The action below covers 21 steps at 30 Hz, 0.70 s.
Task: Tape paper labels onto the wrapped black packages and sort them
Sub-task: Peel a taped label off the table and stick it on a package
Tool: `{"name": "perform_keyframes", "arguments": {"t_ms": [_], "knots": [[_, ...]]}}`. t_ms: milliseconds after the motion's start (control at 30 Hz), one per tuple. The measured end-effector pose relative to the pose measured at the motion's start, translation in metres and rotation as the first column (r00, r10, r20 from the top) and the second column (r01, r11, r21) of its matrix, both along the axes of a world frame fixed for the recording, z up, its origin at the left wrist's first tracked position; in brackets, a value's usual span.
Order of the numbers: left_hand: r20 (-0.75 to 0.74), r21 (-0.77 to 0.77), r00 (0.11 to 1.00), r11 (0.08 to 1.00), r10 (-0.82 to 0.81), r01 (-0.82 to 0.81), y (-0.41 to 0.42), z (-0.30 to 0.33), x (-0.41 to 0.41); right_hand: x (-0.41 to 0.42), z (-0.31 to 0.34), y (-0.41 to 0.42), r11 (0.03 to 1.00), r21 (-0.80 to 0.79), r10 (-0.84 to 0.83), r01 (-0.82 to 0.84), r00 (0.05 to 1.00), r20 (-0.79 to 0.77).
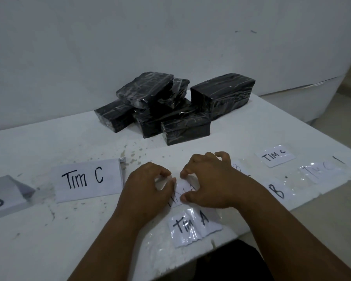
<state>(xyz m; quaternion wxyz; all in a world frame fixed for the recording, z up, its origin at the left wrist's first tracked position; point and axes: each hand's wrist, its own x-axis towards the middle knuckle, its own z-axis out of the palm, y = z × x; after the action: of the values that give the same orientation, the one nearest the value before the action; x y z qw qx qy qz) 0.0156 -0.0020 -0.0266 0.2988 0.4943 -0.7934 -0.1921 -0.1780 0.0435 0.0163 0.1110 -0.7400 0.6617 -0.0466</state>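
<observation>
A heap of shiny film-wrapped black packages [166, 106] is seen well beyond the fingers [183, 175], by which a small paper label [183, 192] is pinched, with a taped "Tim A" label [194, 226] laid just behind.

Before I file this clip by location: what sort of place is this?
Probably a makeshift packing or sorting station: a scuffed white table against a bare wall, a pile of wrapped black packages, and handwritten team labels such as "Tim C".
</observation>
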Motion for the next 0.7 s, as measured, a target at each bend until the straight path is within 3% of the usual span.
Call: {"name": "perform_keyframes", "arguments": {"t_ms": [167,700], "knots": [[0.09,-0.008,0.994,0.998,-0.061,0.062,0.0017,-0.0037,0.0004,0.0029,-0.0002,0.0002,1.0,-0.016,-0.027,0.027,1.0,0.013],[0.124,-0.001,0.986,0.994,-0.11,0.111,0.0083,0.0005,-0.0037,0.0027,-0.0032,0.0013,0.997,-0.054,-0.053,0.059,0.994,0.098]]}}
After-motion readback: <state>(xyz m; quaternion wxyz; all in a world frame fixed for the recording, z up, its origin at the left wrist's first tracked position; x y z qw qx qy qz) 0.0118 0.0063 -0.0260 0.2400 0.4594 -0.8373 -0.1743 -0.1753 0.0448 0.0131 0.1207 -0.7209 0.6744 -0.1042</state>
